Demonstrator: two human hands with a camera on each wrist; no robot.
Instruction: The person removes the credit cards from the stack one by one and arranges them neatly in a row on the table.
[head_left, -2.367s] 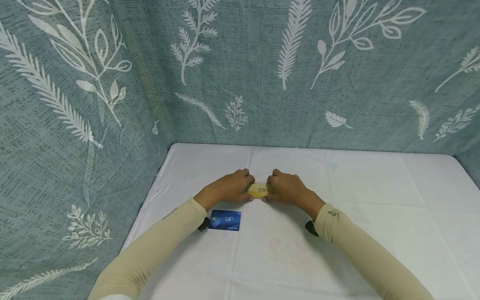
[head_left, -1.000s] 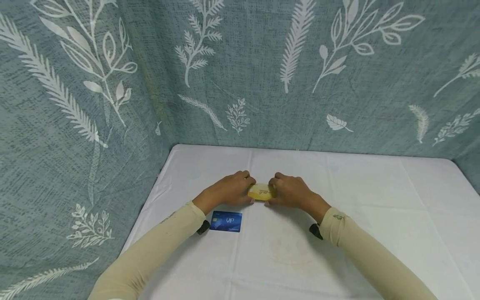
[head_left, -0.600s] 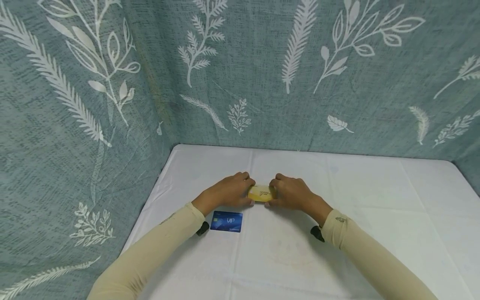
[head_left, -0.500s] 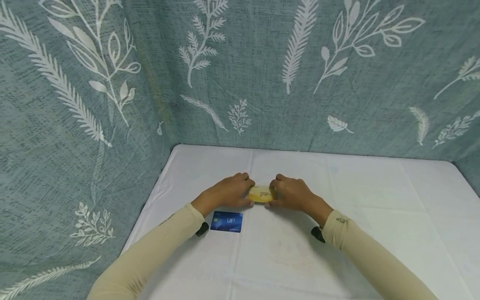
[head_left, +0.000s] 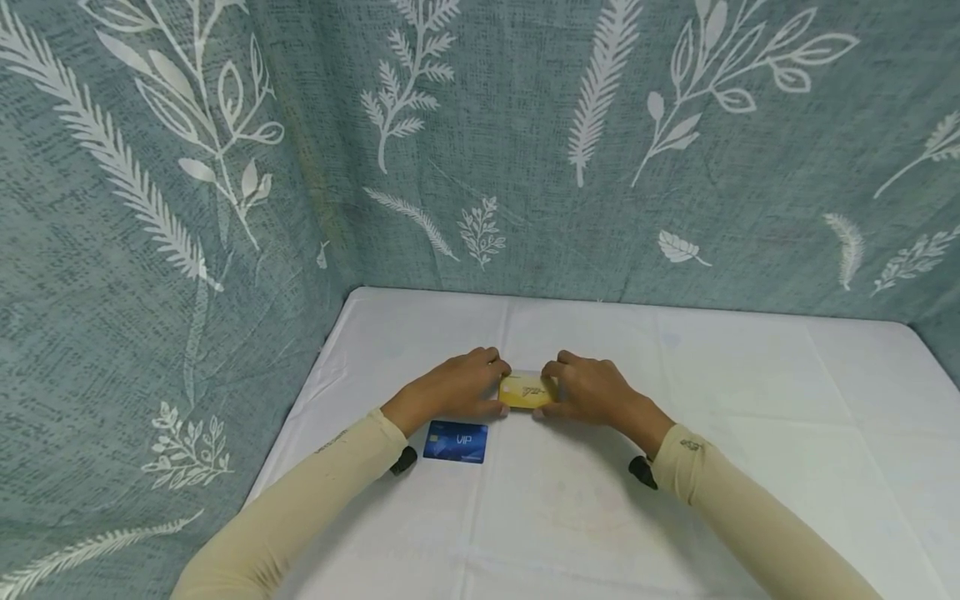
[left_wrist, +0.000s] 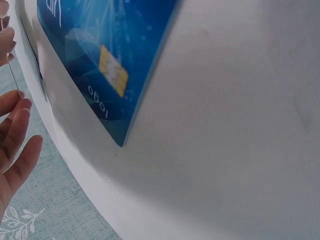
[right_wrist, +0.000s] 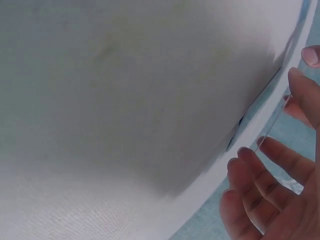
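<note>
The blue VIP card (head_left: pixel 455 442) lies flat on the white tablecloth (head_left: pixel 735 467), printed with white "VIP" lettering, a gold chip and a lighter abstract pattern; the word "logo" can be read near one corner in the left wrist view. Beyond it and a little to its right is the yellow bank-style card (head_left: pixel 525 391), held up between two hands. This card is a thin rectangle, its long sides running across, pale cream over the far part and deepening to strong yellow along the near part, with dark script across the face, too small to read, and a thin dark line along the near edge. In both wrist views it shows edge-on, as a fine pale line. The left hand (head_left: pixel 461 385), just beyond the VIP card, has its fingers bent and pinches the left end between thumb and fingers. The right hand (head_left: pixel 600 392), beyond the VIP card and farther right, pinches the other end likewise; the right wrist view shows its remaining fingers loosely bent and slightly spread. Near the held card, a flat dark-edged object (right_wrist: pixel 252 112) lies on the cloth, seen too obliquely to identify. Beyond the VIP card and also to its left hangs a grey-green curtain (head_left: pixel 525 125) with white leaf prints.
</note>
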